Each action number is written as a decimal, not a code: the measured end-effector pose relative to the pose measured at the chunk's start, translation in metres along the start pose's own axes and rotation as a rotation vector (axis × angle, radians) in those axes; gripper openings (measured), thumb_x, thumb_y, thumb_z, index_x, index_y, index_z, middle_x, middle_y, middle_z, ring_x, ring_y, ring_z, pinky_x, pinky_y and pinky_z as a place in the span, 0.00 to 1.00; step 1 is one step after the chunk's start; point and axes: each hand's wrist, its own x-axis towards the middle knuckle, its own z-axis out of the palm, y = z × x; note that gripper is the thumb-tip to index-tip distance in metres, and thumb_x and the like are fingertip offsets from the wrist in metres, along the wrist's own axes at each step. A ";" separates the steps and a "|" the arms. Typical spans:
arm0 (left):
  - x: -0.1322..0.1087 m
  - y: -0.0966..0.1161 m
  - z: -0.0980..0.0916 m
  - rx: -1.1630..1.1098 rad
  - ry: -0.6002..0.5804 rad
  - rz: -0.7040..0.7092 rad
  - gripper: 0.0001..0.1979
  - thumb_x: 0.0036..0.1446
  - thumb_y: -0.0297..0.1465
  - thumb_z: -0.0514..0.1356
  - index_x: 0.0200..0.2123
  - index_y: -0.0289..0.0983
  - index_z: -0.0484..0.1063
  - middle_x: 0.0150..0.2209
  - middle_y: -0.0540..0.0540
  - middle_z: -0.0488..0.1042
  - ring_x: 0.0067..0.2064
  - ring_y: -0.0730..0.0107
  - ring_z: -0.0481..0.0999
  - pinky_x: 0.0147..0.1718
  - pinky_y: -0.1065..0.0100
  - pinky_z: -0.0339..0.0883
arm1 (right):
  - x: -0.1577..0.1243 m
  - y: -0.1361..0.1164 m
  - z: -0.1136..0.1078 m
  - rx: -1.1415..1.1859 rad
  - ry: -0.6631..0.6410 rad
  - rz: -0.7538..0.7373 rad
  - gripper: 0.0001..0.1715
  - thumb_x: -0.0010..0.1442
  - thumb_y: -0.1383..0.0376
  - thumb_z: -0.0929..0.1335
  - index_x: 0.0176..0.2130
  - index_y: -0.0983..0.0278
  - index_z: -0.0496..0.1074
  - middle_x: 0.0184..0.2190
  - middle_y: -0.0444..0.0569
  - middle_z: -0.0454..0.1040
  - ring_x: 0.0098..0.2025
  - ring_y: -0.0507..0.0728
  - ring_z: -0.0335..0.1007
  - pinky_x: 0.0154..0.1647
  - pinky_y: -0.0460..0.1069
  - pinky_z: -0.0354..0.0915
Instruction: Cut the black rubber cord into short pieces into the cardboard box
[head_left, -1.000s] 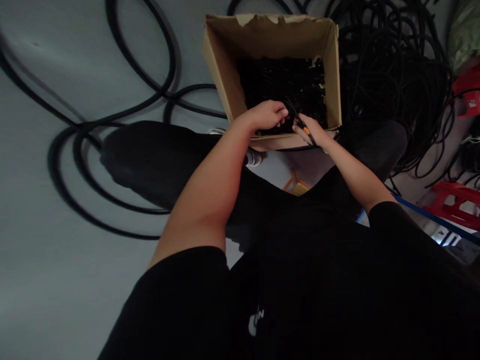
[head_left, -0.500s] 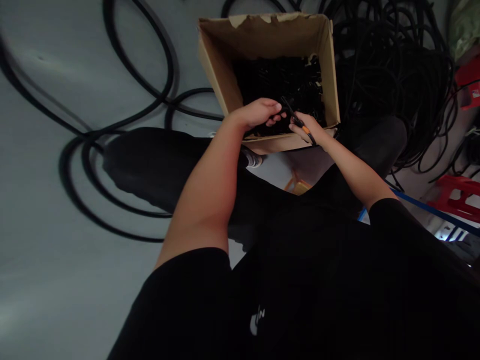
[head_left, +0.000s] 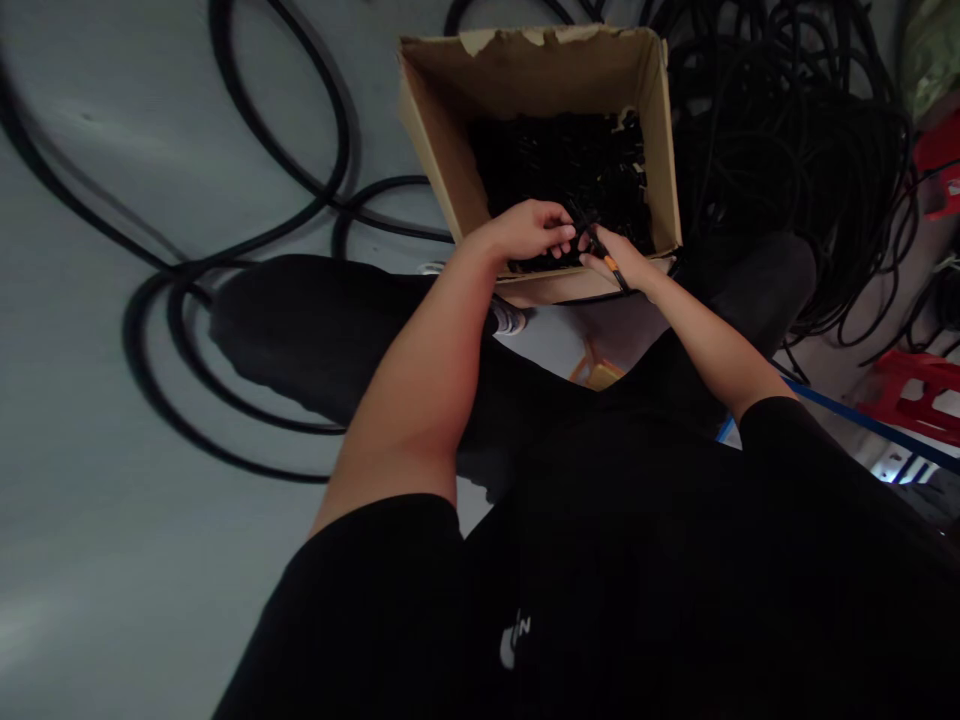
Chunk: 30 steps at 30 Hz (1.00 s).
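My left hand hovers over the near side of an open cardboard box, fingers pinched on a small black piece that dark surroundings make hard to tell apart. Just to its right, my right hand is closed round a slim, scissors-like tool with black and orange handles. The narrow dark end of that tool points up and left, close by the left fingertips. Whether its blades are apart cannot be made out. Many small black pieces fill the bottom of the box.
Thick black cable lies in loops on the grey floor at left. A large tangle of black cable is heaped right of the box. Red plastic stools and a blue bar are at far right. My knees flank the box.
My left hand has shifted slightly right, nearer the tool, and its fingers have curled over more. My right hand stays almost in place, still holding the tool.
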 end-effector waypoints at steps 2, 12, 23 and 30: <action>0.000 0.002 -0.001 0.029 0.015 -0.008 0.12 0.75 0.43 0.69 0.50 0.41 0.85 0.37 0.42 0.86 0.42 0.57 0.87 0.47 0.60 0.80 | 0.001 0.007 0.001 -0.029 0.052 0.088 0.22 0.78 0.44 0.77 0.46 0.55 0.73 0.36 0.48 0.78 0.46 0.64 0.80 0.57 0.59 0.80; 0.003 0.002 0.001 0.132 -0.024 0.018 0.14 0.73 0.43 0.66 0.47 0.40 0.88 0.32 0.45 0.80 0.39 0.57 0.83 0.47 0.61 0.79 | 0.009 0.049 0.013 -0.048 0.036 0.045 0.18 0.73 0.50 0.78 0.50 0.58 0.76 0.47 0.55 0.85 0.50 0.65 0.82 0.64 0.63 0.80; 0.004 0.001 -0.004 0.163 0.063 0.009 0.19 0.73 0.46 0.66 0.50 0.40 0.90 0.33 0.43 0.80 0.45 0.52 0.83 0.54 0.58 0.80 | -0.001 0.014 0.006 -0.072 0.077 0.210 0.20 0.75 0.48 0.78 0.40 0.55 0.71 0.32 0.47 0.75 0.44 0.64 0.81 0.51 0.56 0.81; 0.001 0.009 0.005 0.105 -0.121 -0.062 0.17 0.70 0.46 0.67 0.47 0.42 0.91 0.31 0.45 0.77 0.39 0.55 0.83 0.44 0.60 0.77 | 0.003 0.030 0.012 -0.009 -0.001 0.095 0.15 0.71 0.53 0.79 0.48 0.59 0.78 0.40 0.53 0.83 0.53 0.68 0.84 0.66 0.64 0.81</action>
